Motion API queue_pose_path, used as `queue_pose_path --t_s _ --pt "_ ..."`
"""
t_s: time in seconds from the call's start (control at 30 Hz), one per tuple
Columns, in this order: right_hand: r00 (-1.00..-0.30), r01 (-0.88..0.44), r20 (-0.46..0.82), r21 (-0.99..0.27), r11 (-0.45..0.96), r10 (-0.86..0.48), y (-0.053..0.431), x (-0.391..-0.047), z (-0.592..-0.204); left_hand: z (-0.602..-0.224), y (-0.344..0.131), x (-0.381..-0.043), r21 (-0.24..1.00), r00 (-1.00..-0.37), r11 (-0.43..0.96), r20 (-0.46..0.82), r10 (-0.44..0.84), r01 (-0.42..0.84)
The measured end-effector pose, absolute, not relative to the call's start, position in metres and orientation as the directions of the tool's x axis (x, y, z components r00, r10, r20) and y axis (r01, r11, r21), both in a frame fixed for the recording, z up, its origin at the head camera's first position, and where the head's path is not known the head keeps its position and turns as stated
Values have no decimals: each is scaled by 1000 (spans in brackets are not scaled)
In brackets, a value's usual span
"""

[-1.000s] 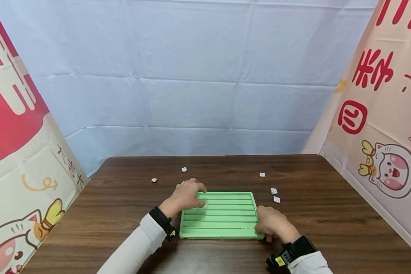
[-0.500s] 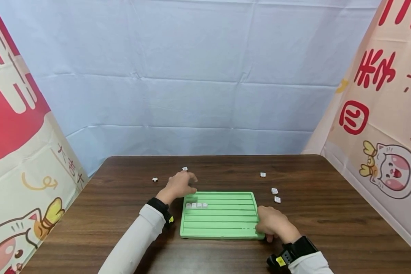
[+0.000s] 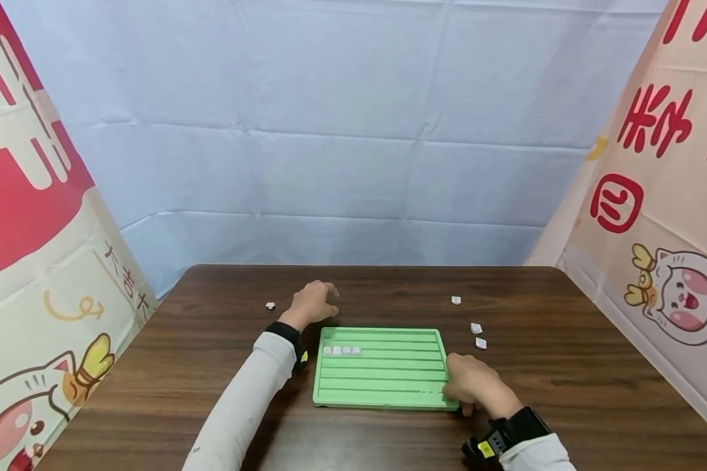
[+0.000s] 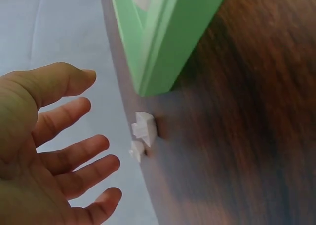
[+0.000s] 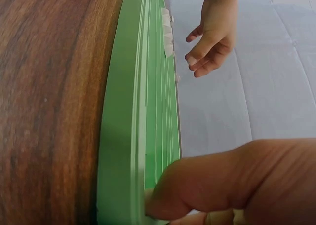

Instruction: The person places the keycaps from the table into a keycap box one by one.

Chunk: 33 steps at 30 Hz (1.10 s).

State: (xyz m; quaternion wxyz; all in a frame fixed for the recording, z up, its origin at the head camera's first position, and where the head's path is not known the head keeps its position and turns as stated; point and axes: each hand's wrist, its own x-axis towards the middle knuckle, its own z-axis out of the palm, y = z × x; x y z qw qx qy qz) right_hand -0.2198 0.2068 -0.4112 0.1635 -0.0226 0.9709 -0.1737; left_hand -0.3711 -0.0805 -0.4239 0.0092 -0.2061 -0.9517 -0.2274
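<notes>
A green ridged tray lies on the table, with a short row of white keycaps in its upper left part. Behind the tray's back left corner, my left hand hovers with its fingers apart and nothing in them. In the left wrist view two loose keycaps sit beyond the tray's corner, the nearer keycap larger in view; the fingers do not touch them. My right hand grips the tray's right edge near the front corner. Its thumb lies over the rim; the other fingers are mostly hidden.
One loose keycap lies at the back left of the brown table. To the right of the tray are a far keycap and two nearer ones, an upper keycap and a lower keycap. Cloth hangs behind.
My left hand has moved off the tray's keycap row to behind its back left corner, uncovering the row. It now hides a loose keycap at the back. The right hand keeps its grip.
</notes>
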Motion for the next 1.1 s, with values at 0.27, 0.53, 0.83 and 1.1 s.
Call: queue_pose_path --t_s 0.27,0.53,0.83,1.1 --pt "-944 15 -315 -343 939 -101 207 -220 -412 -432 -79 -381 434 -929 826 91 358 361" --pt "-944 19 -315 -353 935 -100 207 -221 -411 -437 -82 -395 426 -953 855 73 294 296" --pt "-944 22 -314 -363 932 -100 208 -220 -411 -441 -86 -407 444 -959 853 57 279 275" --pt "-945 17 -311 -365 931 -105 208 -220 -411 -442 -90 -416 443 -961 857 45 274 265"
